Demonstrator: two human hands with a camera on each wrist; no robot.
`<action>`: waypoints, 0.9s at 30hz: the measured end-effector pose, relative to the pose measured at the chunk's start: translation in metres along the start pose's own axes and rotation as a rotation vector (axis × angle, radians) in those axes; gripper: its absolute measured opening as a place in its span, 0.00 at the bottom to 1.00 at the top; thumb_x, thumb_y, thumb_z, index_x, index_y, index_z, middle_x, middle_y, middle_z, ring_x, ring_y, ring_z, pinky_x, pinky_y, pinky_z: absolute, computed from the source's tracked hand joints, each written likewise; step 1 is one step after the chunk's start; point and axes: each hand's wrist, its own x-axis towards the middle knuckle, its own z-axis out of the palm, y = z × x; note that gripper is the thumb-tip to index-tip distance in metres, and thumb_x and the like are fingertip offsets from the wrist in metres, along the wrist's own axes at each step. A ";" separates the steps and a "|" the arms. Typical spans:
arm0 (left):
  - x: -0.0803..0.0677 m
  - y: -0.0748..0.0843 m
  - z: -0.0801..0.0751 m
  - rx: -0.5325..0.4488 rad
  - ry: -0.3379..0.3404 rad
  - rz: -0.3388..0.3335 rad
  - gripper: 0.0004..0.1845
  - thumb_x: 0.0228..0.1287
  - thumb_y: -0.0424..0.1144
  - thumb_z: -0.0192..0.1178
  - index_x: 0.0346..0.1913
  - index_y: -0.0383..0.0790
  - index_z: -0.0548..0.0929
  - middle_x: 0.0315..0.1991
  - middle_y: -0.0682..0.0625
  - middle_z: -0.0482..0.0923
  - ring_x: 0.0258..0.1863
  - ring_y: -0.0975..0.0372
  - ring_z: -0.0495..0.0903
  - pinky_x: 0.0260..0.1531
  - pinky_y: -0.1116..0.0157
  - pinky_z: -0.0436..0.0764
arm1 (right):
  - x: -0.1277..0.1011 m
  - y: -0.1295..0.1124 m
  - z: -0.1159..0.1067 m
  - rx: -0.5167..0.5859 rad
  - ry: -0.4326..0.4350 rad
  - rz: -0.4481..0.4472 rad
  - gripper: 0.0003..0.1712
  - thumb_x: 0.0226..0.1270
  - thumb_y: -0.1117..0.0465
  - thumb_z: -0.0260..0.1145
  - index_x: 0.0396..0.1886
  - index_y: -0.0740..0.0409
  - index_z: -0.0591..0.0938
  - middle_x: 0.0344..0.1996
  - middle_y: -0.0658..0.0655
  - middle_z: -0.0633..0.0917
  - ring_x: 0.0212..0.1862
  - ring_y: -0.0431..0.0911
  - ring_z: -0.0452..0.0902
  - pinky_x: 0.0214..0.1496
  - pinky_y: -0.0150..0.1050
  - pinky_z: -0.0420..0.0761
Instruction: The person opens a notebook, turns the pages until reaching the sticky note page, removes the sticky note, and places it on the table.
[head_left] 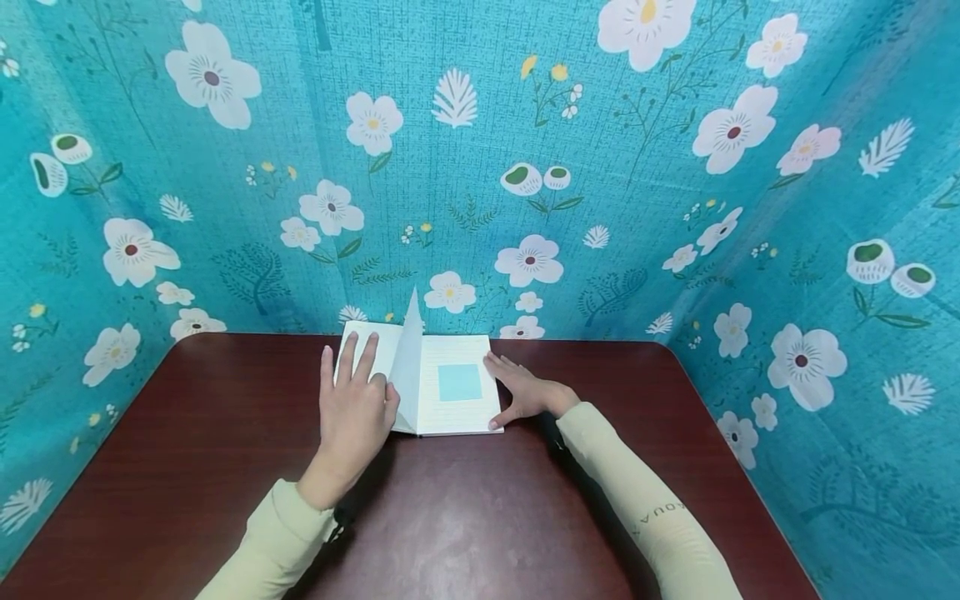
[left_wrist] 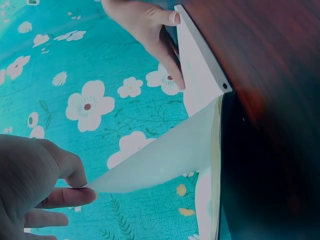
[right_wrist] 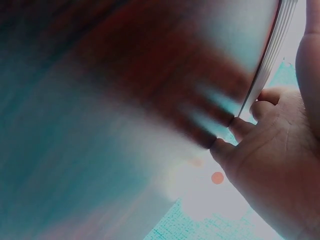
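Note:
An open notebook [head_left: 457, 418] lies near the far edge of the table, with a pale blue square [head_left: 460, 382], like a sticky note, on its right-hand page. One page [left_wrist: 165, 155] stands up from the middle. At its free corner, my left hand [head_left: 356, 412] pinches it between thumb and index finger, while the other fingers stretch out over the left side. My right hand [head_left: 528, 392] rests at the notebook's right edge, thumb at the near corner and fingers spread along the side. The right wrist view has its fingertips right at the page block's edge [right_wrist: 272, 52].
A dark red-brown table [head_left: 480, 517] with a glossy top carries the notebook. Behind it and at both sides hangs a turquoise cloth [head_left: 465, 225] with white flowers, close to the table's far edge. Both forearms reach in from the near side in light sleeves [head_left: 277, 537].

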 end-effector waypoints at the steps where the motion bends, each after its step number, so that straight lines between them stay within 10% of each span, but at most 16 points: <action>1: 0.000 -0.001 -0.001 -0.001 0.003 -0.002 0.10 0.57 0.32 0.69 0.21 0.29 0.85 0.68 0.35 0.74 0.73 0.40 0.63 0.72 0.36 0.57 | 0.000 0.000 0.000 0.000 0.001 -0.001 0.75 0.53 0.37 0.79 0.83 0.63 0.40 0.83 0.62 0.41 0.83 0.61 0.33 0.81 0.61 0.45; 27: -0.017 -0.028 -0.003 -0.055 -0.040 -0.058 0.15 0.56 0.28 0.67 0.14 0.30 0.79 0.72 0.33 0.68 0.75 0.39 0.59 0.73 0.39 0.57 | 0.000 -0.001 0.001 -0.004 0.002 0.002 0.75 0.54 0.38 0.78 0.83 0.63 0.40 0.83 0.63 0.41 0.83 0.61 0.34 0.81 0.61 0.45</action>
